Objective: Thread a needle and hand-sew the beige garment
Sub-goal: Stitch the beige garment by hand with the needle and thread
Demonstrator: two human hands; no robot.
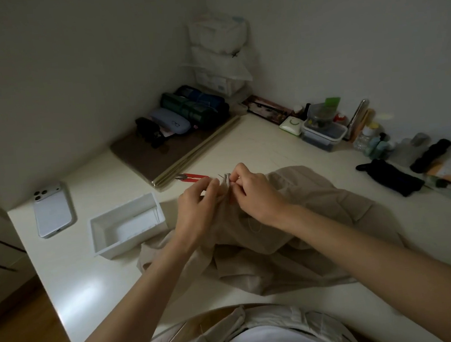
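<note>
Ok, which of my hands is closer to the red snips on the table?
Left. The left hand pinches a fold of the beige garment right beside the red snips. The right hand pinches the same fold on its far side, further from them.

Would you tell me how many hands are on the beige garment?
2: the left hand pinches the beige garment's raised fold from the left, the right hand from the right.

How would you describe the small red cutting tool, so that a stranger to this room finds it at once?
On the white table, look at the flat brown board near the back wall. Just off its near corner, beyond the left hand, lie the red snips. Their red handles set them apart: the tray and phone nearby are white.
</note>
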